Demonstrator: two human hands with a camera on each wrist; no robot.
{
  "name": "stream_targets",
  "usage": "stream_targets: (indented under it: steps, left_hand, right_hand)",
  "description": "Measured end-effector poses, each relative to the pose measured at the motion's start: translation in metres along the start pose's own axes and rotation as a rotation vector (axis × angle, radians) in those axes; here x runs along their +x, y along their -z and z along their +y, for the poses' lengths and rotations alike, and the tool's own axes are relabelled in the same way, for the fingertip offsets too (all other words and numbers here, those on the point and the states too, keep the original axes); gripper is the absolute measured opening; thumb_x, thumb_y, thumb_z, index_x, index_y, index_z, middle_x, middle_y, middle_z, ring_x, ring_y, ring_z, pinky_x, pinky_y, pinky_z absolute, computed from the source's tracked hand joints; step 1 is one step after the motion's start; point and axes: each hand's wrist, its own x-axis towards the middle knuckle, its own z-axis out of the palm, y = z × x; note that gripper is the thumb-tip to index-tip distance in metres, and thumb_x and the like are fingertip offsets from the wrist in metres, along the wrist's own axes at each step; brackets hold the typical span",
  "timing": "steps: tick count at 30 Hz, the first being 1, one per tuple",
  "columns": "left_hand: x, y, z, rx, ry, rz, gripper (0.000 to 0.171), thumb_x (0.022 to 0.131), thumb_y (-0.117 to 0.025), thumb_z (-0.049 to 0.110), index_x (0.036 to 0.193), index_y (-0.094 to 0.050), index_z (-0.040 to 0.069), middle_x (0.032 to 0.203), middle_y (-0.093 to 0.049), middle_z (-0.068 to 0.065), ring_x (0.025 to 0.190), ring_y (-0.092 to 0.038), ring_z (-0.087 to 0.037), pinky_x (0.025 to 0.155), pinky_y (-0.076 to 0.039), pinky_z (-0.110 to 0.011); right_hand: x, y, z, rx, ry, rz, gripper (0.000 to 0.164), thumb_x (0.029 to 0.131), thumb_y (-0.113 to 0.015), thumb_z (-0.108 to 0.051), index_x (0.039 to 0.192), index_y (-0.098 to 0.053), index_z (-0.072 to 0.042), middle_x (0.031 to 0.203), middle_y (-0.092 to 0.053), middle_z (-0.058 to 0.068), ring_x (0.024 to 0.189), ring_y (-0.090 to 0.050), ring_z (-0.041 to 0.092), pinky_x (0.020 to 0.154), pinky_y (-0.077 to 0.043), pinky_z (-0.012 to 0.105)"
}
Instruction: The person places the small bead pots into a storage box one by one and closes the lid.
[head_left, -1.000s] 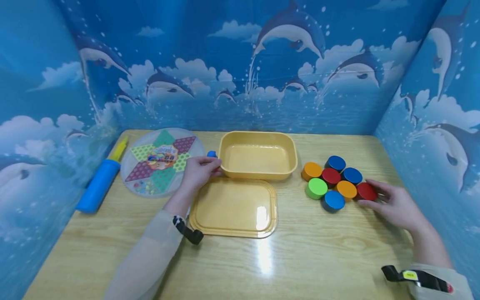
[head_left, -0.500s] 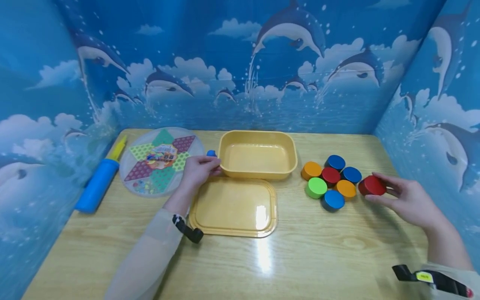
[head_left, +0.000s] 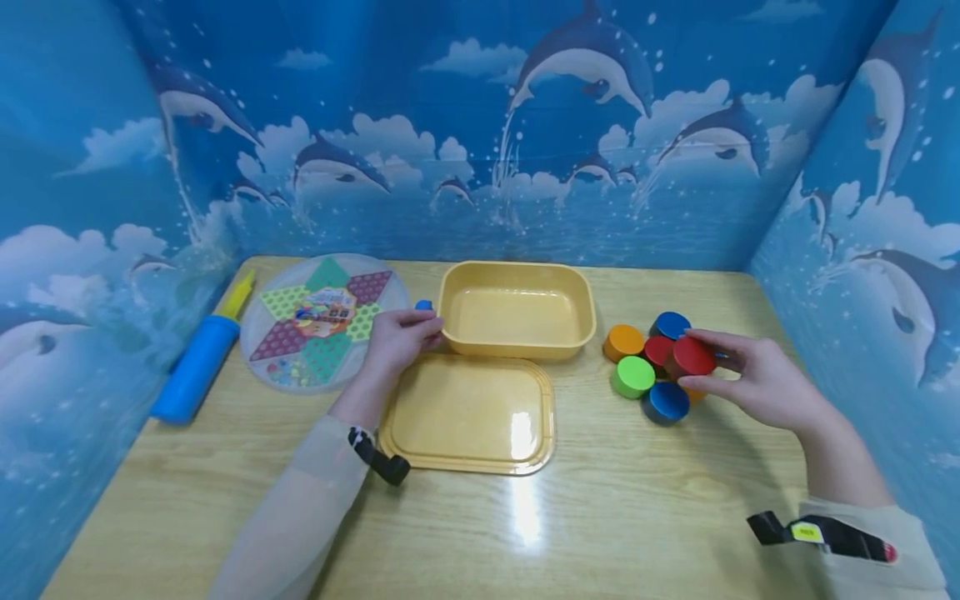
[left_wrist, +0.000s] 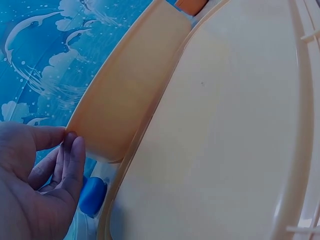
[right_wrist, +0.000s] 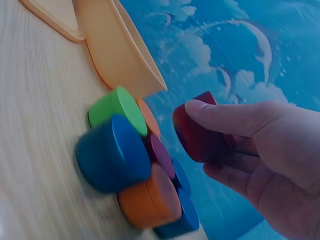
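My left hand [head_left: 393, 343] pinches the near left corner of an open yellow plastic box [head_left: 517, 348]; in the left wrist view, thumb and fingertips meet at its rim [left_wrist: 75, 122]. The matching lid [head_left: 467, 412] lies flat in front of the box. Between thumb and fingers, my right hand [head_left: 765, 383] grips a round red tin [right_wrist: 200, 132], raised above a cluster of similar tins. Below it sit a lime green tin [head_left: 633, 377], orange ones [head_left: 624, 342], blue ones [head_left: 666, 402] and another red one [head_left: 657, 353], partly covered in the head view.
A round Chinese checkers board [head_left: 326, 321] in a clear case lies left of the box. Beside it rests a blue hand pump [head_left: 197, 371] with a yellow nozzle. A small blue object [head_left: 424, 306] shows behind my left hand. A dolphin-print curtain [head_left: 480, 167] encloses the table.
My right hand took the red tin from the cluster's right edge, drew it right, then brought it up and left over the other tins. My left hand stays at the box's corner.
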Motion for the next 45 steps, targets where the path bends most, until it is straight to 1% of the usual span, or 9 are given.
stream_targets:
  steps: [5, 10, 14, 19, 21, 24, 33, 40, 45]
  left_hand:
    - [0.001, 0.000, 0.001, -0.007, 0.005, -0.010, 0.026, 0.099, -0.078, 0.008, 0.122, -0.075, -0.004, 0.117, -0.070, -0.019, 0.091, -0.077, -0.022, 0.081, -0.066, -0.029]
    - [0.001, 0.000, 0.000, -0.013, 0.003, -0.007, 0.025, 0.099, -0.077, 0.007, 0.121, -0.075, -0.004, 0.117, -0.070, -0.020, 0.090, -0.077, -0.022, 0.081, -0.066, -0.029]
    - [0.001, 0.000, -0.001, -0.025, -0.001, -0.006, 0.025, 0.098, -0.077, 0.006, 0.120, -0.074, -0.005, 0.116, -0.070, -0.020, 0.088, -0.076, -0.022, 0.081, -0.066, -0.030]
    - [0.001, 0.001, -0.001, -0.015, -0.004, -0.002, 0.025, 0.099, -0.077, 0.007, 0.121, -0.075, -0.004, 0.116, -0.070, -0.020, 0.088, -0.076, -0.022, 0.081, -0.067, -0.030]
    - [0.001, 0.001, -0.001, -0.010, -0.006, 0.003, 0.025, 0.099, -0.077, 0.008, 0.120, -0.075, -0.004, 0.115, -0.071, -0.020, 0.089, -0.076, -0.022, 0.080, -0.067, -0.030]
    - [0.001, 0.000, -0.002, -0.008, -0.005, 0.009, 0.025, 0.099, -0.077, 0.007, 0.121, -0.075, -0.004, 0.114, -0.071, -0.019, 0.089, -0.077, -0.023, 0.080, -0.067, -0.030]
    - [0.001, 0.001, -0.003, -0.026, -0.025, 0.002, 0.024, 0.098, -0.078, 0.005, 0.119, -0.075, -0.006, 0.112, -0.071, -0.021, 0.084, -0.077, -0.020, 0.080, -0.067, -0.031]
    - [0.000, 0.000, -0.002, 0.002, -0.022, 0.005, 0.023, 0.098, -0.078, 0.009, 0.118, -0.076, -0.002, 0.112, -0.072, -0.019, 0.087, -0.077, -0.021, 0.080, -0.067, -0.031]
    - [0.000, 0.000, -0.002, 0.020, -0.010, 0.007, 0.023, 0.099, -0.077, 0.010, 0.119, -0.076, -0.001, 0.114, -0.071, -0.018, 0.089, -0.077, -0.021, 0.081, -0.066, -0.030]
  right_hand:
    - [0.016, -0.005, -0.013, 0.020, 0.037, -0.041, 0.068, 0.093, -0.086, -0.018, 0.149, -0.055, 0.006, 0.136, -0.063, 0.030, 0.113, -0.068, 0.047, 0.083, -0.060, 0.015]
    - [0.035, -0.010, -0.027, -0.005, 0.052, -0.067, 0.069, 0.093, -0.087, -0.022, 0.149, -0.056, 0.004, 0.137, -0.064, 0.025, 0.112, -0.069, 0.040, 0.085, -0.064, 0.027]
    - [0.052, -0.015, -0.038, -0.029, 0.076, -0.100, 0.069, 0.094, -0.086, -0.025, 0.150, -0.056, 0.002, 0.139, -0.064, 0.023, 0.112, -0.068, 0.036, 0.084, -0.064, 0.030]
    - [0.072, -0.022, -0.052, -0.023, 0.078, -0.140, 0.070, 0.095, -0.085, -0.025, 0.151, -0.055, 0.002, 0.140, -0.064, 0.020, 0.119, -0.064, 0.036, 0.091, -0.064, 0.046]
    - [0.081, -0.026, -0.057, -0.007, 0.078, -0.152, 0.069, 0.094, -0.085, -0.023, 0.152, -0.054, 0.001, 0.142, -0.063, 0.019, 0.124, -0.062, 0.037, 0.098, -0.061, 0.055]
    - [0.093, -0.031, -0.064, 0.009, 0.079, -0.167, 0.070, 0.093, -0.086, -0.020, 0.153, -0.054, 0.000, 0.145, -0.061, 0.018, 0.127, -0.060, 0.036, 0.106, -0.055, 0.059]
    - [0.120, -0.044, -0.082, 0.056, 0.068, -0.197, 0.074, 0.093, -0.086, -0.021, 0.155, -0.051, -0.001, 0.145, -0.059, 0.017, 0.130, -0.057, 0.037, 0.106, -0.055, 0.057]
    - [0.137, -0.056, -0.086, 0.096, 0.094, -0.203, 0.074, 0.092, -0.087, -0.018, 0.155, -0.052, -0.003, 0.144, -0.061, 0.014, 0.127, -0.058, 0.033, 0.105, -0.056, 0.057]
    - [0.148, -0.063, -0.088, 0.131, 0.109, -0.231, 0.072, 0.093, -0.086, -0.017, 0.155, -0.053, -0.005, 0.139, -0.063, 0.012, 0.123, -0.062, 0.030, 0.099, -0.060, 0.049]
